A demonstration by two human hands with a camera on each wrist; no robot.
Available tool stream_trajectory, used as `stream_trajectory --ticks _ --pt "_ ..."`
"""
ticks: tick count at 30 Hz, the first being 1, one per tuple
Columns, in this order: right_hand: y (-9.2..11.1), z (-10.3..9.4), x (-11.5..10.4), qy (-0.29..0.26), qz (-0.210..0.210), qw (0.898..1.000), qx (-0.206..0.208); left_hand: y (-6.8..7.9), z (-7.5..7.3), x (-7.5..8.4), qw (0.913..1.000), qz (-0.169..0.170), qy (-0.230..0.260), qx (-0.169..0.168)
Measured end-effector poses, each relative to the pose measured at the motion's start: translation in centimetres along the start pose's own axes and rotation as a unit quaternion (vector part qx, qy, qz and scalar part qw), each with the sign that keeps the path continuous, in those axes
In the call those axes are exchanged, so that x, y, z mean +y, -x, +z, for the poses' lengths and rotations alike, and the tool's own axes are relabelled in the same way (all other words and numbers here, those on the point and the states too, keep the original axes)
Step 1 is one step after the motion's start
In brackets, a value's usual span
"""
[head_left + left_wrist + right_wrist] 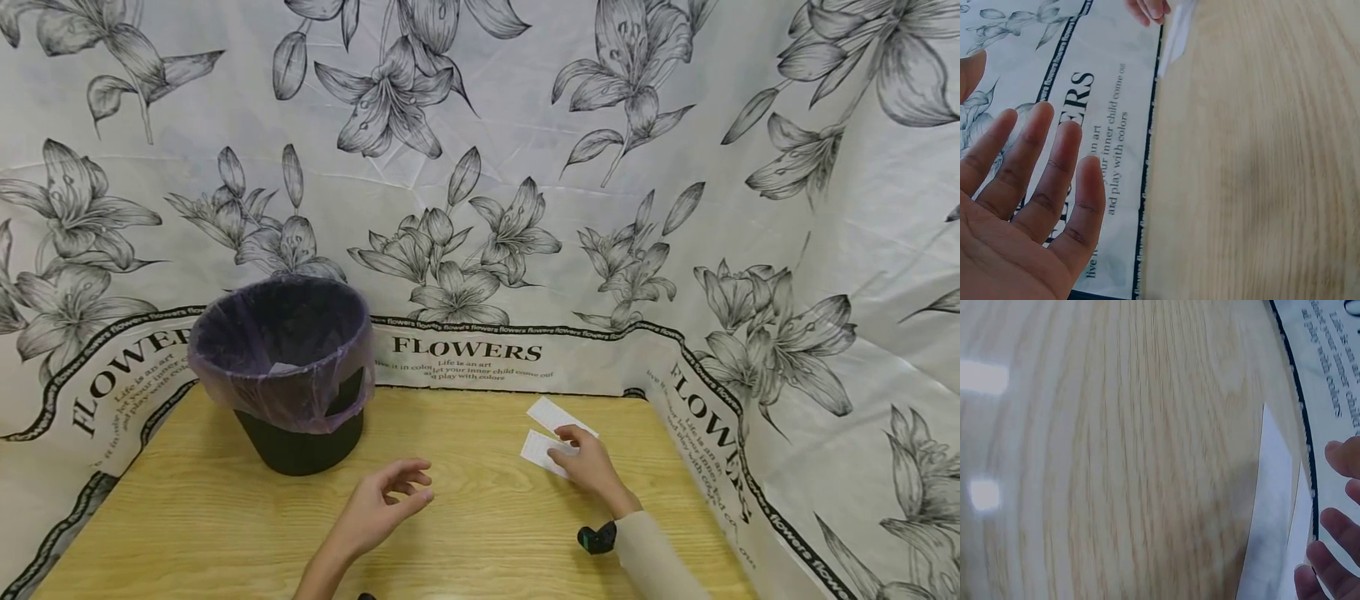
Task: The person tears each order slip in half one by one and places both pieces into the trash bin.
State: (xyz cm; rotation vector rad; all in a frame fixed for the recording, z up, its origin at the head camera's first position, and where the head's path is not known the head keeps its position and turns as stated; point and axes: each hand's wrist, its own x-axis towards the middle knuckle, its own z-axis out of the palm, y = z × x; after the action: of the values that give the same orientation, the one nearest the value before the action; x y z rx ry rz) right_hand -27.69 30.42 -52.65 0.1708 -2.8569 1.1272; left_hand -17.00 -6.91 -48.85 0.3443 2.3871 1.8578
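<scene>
Two white paper slips (pixel 546 448) lie side by side on the wooden table, at its right rear part. Over them hovers my right hand (pixel 592 468), thumb and fingers apart and slightly bent. Whether its fingertips touch the paper cannot be told. In the right wrist view the nearer slip (pixel 1266 519) lies flat beside the fingers (pixel 1332 569). My left hand (pixel 378 507) is held above the middle of the table with loosely bent fingers and nothing in it. Its spread fingers (pixel 1041 187) show in the left wrist view.
A black bin (pixel 300 450) with a purple translucent bag over its rim stands at the left rear. A piece of white paper (pixel 282 367) is inside it. Flower-printed cloth (pixel 465 250) hangs round the back and sides of the table (pixel 480 533).
</scene>
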Motion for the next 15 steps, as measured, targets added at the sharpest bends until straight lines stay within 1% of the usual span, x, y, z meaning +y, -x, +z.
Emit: stream_trajectory --ticks 4,7,15 --pt "-0.4 -0.2 1.2 0.020 0.012 1.000 0.004 0.1 0.2 -0.3 1.0000 0.001 0.002 -0.004" --pt "-0.7 -0.3 1.8 0.022 0.027 0.999 0.004 0.0 0.2 -0.5 1.0000 0.002 0.003 -0.007" --pt "-1.4 -0.1 2.7 0.047 0.061 0.997 0.001 0.1 0.2 -1.1 0.9999 0.004 0.010 -0.010"
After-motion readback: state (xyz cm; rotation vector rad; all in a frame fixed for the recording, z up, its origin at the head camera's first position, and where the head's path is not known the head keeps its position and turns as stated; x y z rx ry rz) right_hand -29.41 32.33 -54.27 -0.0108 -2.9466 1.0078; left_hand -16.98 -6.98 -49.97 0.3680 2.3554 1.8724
